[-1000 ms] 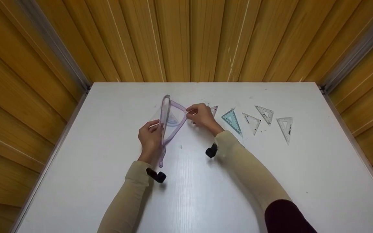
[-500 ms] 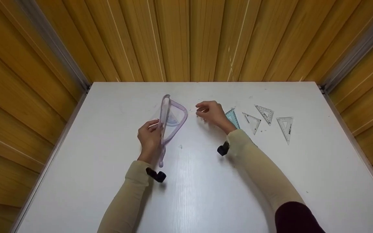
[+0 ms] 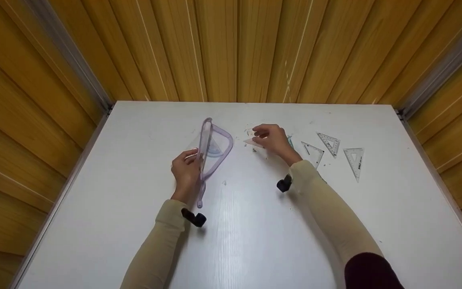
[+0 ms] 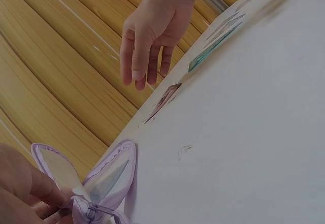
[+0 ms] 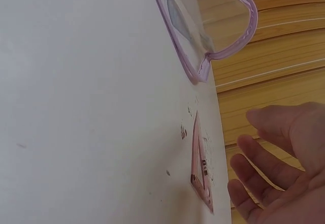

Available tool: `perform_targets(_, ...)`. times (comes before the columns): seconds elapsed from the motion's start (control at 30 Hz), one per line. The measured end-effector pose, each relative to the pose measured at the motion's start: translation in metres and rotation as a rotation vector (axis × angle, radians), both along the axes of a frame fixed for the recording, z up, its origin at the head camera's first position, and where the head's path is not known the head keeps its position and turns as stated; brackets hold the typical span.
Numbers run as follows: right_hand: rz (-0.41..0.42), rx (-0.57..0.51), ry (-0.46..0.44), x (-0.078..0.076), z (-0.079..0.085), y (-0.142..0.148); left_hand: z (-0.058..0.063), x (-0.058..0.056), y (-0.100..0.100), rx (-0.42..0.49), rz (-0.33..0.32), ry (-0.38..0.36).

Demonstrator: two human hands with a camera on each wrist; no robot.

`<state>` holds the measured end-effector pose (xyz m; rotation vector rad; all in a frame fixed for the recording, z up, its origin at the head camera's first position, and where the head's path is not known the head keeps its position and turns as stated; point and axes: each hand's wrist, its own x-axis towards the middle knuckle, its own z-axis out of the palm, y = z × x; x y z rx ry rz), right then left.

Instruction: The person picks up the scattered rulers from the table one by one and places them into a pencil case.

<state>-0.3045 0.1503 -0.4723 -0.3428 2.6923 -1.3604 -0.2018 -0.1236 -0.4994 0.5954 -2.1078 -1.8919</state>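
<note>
My left hand [image 3: 186,168] grips a clear zip pouch with purple trim [image 3: 230,149], thumb and fingers pinching it near the zip in the left wrist view. The pouch's mouth is spread apart. Inside lies a translucent blue set square [image 4: 109,181] with protractor markings. My right hand [image 3: 273,138] hovers over a small pink set square [image 5: 195,158], partly hiding it in the head view. In the right wrist view its fingers are loosely bent, apart from the pink set square and with nothing between them.
Beyond my right hand lies a teal set square [image 4: 213,49], mostly covered by that hand in the head view. Several clear set squares, including one at the far right [image 3: 357,160], lie on the white table [image 3: 231,241]. Wooden panels [image 3: 215,48] rise behind its back edge.
My right hand has left the pouch's edge and moved right, over the pink set square, whose tip now shows beside the fingers. My left hand and the pouch have stayed in place.
</note>
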Motion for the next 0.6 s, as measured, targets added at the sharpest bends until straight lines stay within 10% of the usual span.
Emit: perform_targets(0.6, 0.064, 0.097, 0.065, -0.009, -0.014, 0.025, -0.002, -0.001, 0.000, 0.001, 0.002, 0.019)
